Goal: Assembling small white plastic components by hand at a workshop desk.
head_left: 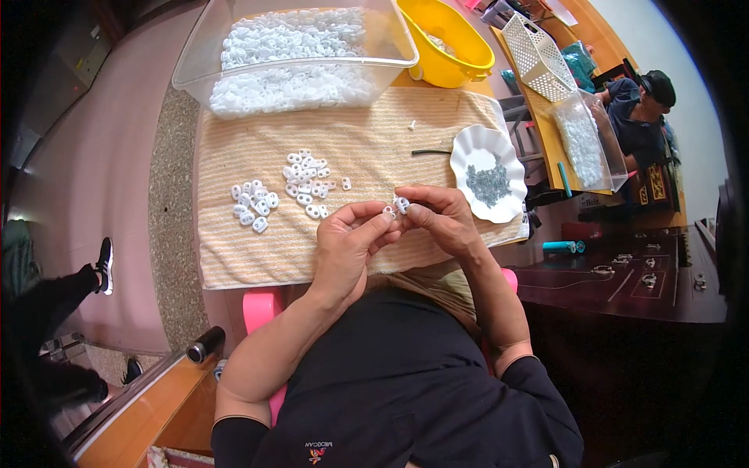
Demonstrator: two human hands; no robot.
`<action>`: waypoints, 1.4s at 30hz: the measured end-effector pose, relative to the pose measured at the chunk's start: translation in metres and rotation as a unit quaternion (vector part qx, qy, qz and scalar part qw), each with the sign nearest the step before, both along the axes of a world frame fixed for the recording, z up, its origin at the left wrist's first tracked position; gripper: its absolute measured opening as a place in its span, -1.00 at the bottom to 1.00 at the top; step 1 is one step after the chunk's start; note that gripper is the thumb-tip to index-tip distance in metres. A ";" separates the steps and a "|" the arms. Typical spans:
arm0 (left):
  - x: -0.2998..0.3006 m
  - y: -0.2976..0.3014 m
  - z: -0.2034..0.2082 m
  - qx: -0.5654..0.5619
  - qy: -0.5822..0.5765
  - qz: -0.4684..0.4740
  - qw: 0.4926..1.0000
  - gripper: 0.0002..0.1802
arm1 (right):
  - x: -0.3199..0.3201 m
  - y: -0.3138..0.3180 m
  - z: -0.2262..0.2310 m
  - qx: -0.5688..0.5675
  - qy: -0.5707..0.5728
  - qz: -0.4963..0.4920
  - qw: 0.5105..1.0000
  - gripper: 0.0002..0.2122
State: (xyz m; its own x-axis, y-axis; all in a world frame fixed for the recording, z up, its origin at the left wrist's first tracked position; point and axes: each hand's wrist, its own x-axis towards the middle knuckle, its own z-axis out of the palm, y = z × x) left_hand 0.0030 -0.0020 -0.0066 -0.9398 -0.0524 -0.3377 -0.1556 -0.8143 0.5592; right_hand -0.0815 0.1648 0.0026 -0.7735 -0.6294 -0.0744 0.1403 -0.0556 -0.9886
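Above the near edge of a striped towel point(359, 156), my two hands meet fingertip to fingertip. My left hand point(345, 240) pinches a small white plastic part point(388, 209) between thumb and forefinger. In my right hand point(446, 225) a rounded white two-hole plastic piece point(402, 204) is gripped, close beside the left hand's part. Whether the two touch is too small to tell. To the left lie a heap of rounded two-hole pieces point(253, 204) and a looser heap of white parts point(306, 173). A scalloped white plate point(462, 153) with small greyish clear bits point(488, 183) stands right of my right hand.
A clear bin point(304, 64) full of white pieces stands at the back, beside a yellow basin point(449, 66). A thin black stick point(431, 152) lies left of the plate. At right, a person point(644, 117) sits by another bin point(577, 144). Someone's leg point(66, 292) shows at left.
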 end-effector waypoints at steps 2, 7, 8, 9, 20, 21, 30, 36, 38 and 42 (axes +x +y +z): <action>0.000 0.000 0.000 0.000 0.001 0.000 1.000 -0.84 | 0.000 0.000 0.000 0.001 0.001 -0.003 1.000 -0.72; 0.000 0.000 0.000 0.001 -0.003 0.003 1.000 -0.84 | 0.000 0.001 0.001 -0.001 -0.016 0.001 1.000 -0.71; 0.000 0.000 0.000 0.001 -0.003 0.003 1.000 -0.84 | 0.000 0.001 0.001 -0.001 -0.017 0.001 1.000 -0.71; 0.000 0.000 -0.001 0.002 -0.001 0.003 1.000 -0.84 | -0.001 0.001 0.000 -0.001 -0.017 0.002 1.000 -0.71; 0.000 0.000 -0.001 0.003 0.002 0.000 1.000 -0.83 | -0.003 0.002 -0.001 0.017 0.013 0.014 1.000 -0.74; 0.000 0.000 -0.001 0.004 0.001 0.000 1.000 -0.83 | -0.003 0.002 0.000 0.020 0.017 0.015 1.000 -0.74; 0.000 0.001 -0.001 0.001 -0.005 -0.002 1.000 -0.85 | -0.005 0.005 -0.005 0.022 0.018 0.020 0.999 -0.75; 0.000 0.000 0.001 0.007 -0.002 -0.003 1.000 -0.85 | -0.005 0.005 -0.006 0.017 0.011 0.023 1.000 -0.75; 0.000 0.000 0.002 0.008 -0.004 -0.004 1.000 -0.85 | -0.005 0.004 -0.006 0.019 0.011 0.023 0.999 -0.75; 0.000 -0.001 0.001 0.004 -0.003 -0.008 1.000 -0.84 | -0.004 0.003 -0.004 0.016 0.011 0.022 1.000 -0.75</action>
